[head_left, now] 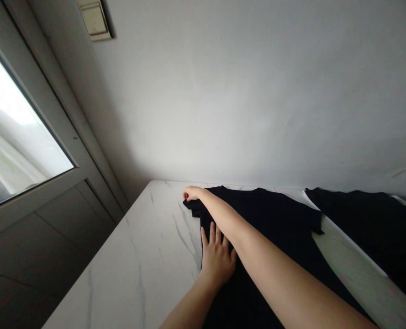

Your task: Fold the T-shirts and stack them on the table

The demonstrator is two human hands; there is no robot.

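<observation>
A dark T-shirt lies spread out on a white marble-patterned table, its neck end toward the wall. My left hand rests flat on the shirt's left side, fingers spread. Reaching across above it, my right arm extends to the far left, where my right hand is closed on the edge of the shirt's left sleeve. The fingertips are curled and partly hidden. The other sleeve lies flat on the right, and my right forearm covers part of the shirt's middle.
Another dark cloth, with a white edge beside it, lies on the right of the table. A pale wall rises behind the table. To the left stand a door with a glass pane and, higher up, a light switch.
</observation>
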